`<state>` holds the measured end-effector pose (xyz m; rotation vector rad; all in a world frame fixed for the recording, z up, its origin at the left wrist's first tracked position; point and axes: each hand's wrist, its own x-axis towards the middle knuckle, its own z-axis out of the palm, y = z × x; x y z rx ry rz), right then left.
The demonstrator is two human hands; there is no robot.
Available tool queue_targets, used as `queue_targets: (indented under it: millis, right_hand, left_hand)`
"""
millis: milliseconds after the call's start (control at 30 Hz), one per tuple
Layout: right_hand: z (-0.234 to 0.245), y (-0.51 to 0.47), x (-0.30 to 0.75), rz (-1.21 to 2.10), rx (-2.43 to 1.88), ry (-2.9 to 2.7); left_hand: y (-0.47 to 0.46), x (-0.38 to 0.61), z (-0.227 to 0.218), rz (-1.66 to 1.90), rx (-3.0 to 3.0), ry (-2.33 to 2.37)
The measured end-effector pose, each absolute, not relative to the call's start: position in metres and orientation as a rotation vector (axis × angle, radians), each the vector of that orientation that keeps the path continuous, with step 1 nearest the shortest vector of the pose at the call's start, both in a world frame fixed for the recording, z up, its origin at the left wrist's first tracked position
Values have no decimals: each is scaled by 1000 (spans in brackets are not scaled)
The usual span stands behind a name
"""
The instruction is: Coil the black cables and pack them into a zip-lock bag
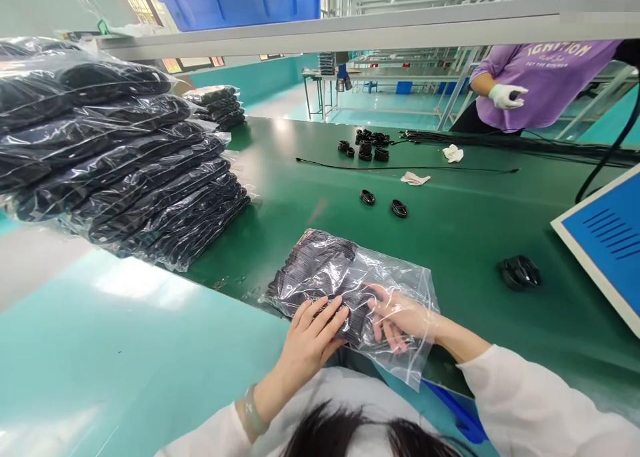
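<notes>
The left hand (313,330) lies on the near side of a clear plastic bag (407,270) with its fingers extended and slightly parted, while the right hand (395,313) reaches inside through the mouth, fingers loosely bent and spread, gripping nothing visible. Resting at the near edge of the green table (465,223), the bag holds black coils (320,263) packed tightly in ribbed rows, glossy under the creased film. Leftward, similar filled bags (145,150) form a tall stack.

Lies on the table (465,243) as a clear bag (395,267), packed with dark coils (317,263) at left, slack at right.
</notes>
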<state>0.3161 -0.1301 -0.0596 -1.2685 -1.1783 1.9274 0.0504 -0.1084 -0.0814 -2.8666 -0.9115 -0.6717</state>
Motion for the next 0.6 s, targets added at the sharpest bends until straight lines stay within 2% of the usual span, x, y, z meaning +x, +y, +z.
queue_targets:
  millis: [200,333,467,600]
  right_hand:
    - [-59,-131,313,1895,-1290,-1119]
    - [-57,-127,308,1833,-1275,-1158]
    - [-57,-129,306,1780,-1235,-1167]
    - [-58,-149,326,1792,-1213,-1159]
  left_hand:
    - [-106,63,-54,-645,-3027,-738]
    - [-95,95,-36,-506,-3136,-672]
    - [-90,118,-38,-382,-3187,-797]
    - [-89,116,-46,-402,-3190,-872]
